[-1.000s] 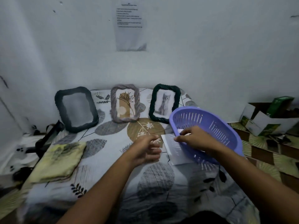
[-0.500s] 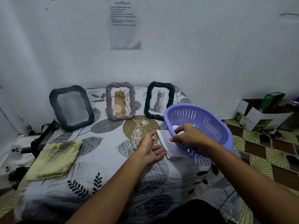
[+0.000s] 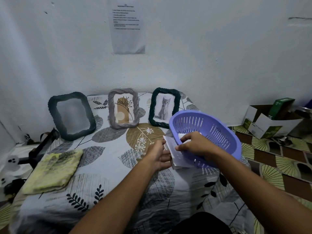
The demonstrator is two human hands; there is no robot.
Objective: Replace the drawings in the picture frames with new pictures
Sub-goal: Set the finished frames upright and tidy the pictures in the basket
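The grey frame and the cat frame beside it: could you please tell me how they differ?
The grey frame has a pale twisted border; the cat frame has a dark green one. The grey frame holds a plant drawing; the cat frame holds a kitten photo. Both stand upright on the bedsheet, in portrait orientation.

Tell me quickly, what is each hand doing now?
Left hand: open, fingers under the white papers.
Right hand: closed, pinching the white papers at the purple basket.
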